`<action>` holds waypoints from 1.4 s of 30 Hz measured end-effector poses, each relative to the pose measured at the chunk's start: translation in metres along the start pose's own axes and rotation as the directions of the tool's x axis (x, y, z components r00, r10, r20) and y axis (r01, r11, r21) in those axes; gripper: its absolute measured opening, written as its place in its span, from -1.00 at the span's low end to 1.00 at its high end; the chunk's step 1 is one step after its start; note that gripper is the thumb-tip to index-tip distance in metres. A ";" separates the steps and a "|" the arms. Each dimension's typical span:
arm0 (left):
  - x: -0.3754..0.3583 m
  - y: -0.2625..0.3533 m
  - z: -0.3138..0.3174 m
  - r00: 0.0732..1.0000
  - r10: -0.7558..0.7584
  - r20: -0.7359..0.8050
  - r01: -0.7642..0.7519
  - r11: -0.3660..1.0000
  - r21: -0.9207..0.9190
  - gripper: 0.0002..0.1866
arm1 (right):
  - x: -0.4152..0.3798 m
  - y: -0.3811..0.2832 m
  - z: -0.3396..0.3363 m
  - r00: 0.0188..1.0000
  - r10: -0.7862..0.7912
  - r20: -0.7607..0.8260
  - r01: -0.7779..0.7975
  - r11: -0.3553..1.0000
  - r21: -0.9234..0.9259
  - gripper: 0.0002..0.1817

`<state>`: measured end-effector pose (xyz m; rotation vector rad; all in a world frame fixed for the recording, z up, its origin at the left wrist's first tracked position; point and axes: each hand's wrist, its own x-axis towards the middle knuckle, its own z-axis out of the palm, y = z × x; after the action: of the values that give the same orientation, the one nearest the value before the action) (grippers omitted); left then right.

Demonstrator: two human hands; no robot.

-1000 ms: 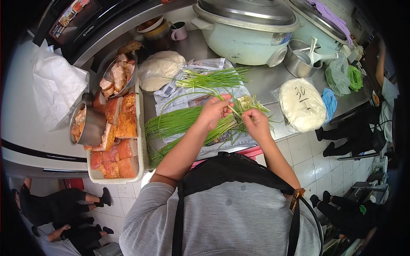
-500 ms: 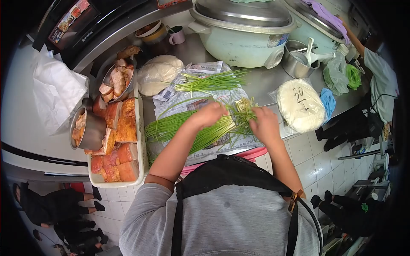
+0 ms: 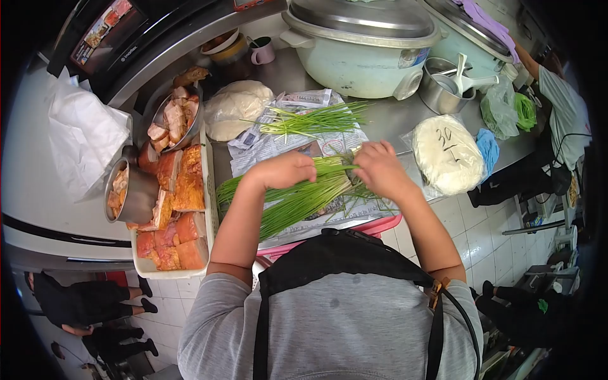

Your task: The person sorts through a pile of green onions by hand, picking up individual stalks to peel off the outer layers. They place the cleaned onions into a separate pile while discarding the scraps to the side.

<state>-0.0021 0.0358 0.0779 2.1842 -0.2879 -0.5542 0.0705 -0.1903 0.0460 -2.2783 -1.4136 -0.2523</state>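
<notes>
A large bundle of long green chives (image 3: 285,208) lies across newspaper (image 3: 253,152) in front of me. My left hand (image 3: 285,171) is closed on some chives on top of the bundle, its fingertips bent down over the stalks. At their pale ends, my right hand (image 3: 381,170) has its fingers pinched on the same chives. Loose scraps of greens (image 3: 367,196) lie under and beside my right hand. A smaller bunch of chives (image 3: 313,120) rests farther back on the paper.
To the left stands a white basket of roast pork pieces (image 3: 209,221), with a metal pot (image 3: 134,197) in it. Big rice cookers (image 3: 361,60) stand behind. A bagged white pack (image 3: 446,154) lies right, near a steel pot (image 3: 443,98). Other people stand around.
My left hand has moved left and come down onto the chives. My right hand has shifted left to their pale ends, leaving the loose greens it was touching.
</notes>
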 end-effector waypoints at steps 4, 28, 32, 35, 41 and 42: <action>-0.019 -0.019 -0.018 0.989 0.055 -0.139 -0.055 0.998 0.002 -0.80 | -0.007 0.025 -0.017 0.980 0.155 0.129 -0.187 0.936 0.297 -0.82; 0.043 -0.088 -0.013 0.727 -0.572 -0.380 -0.389 0.114 -0.914 -0.88 | -0.029 0.035 0.043 0.850 0.481 0.214 -0.437 0.872 -0.221 -0.72; 0.076 -0.096 -0.014 0.722 -0.553 -0.416 -0.495 0.006 -0.869 -0.89 | -0.028 0.041 0.033 0.888 0.412 0.207 -0.384 0.909 -0.162 -0.70; 0.096 -0.064 -0.011 0.624 -0.542 -0.563 -0.426 0.368 -0.826 -0.86 | -0.032 0.048 0.028 0.933 0.329 0.145 -0.320 0.944 -0.081 -0.72; 0.122 -0.067 -0.014 0.583 0.038 -0.812 0.413 0.846 0.336 -0.89 | -0.040 0.057 0.021 0.962 0.256 0.090 -0.257 0.966 0.001 -0.80; 0.126 -0.076 -0.017 0.611 0.002 -0.792 0.481 0.794 0.373 -0.87 | -0.041 0.058 0.023 0.966 0.240 0.093 -0.242 0.970 0.003 -0.83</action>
<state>0.1173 0.0455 -0.0092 2.8327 0.4008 0.4384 0.1009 -0.2348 -0.0059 -2.4483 -1.1599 -0.0611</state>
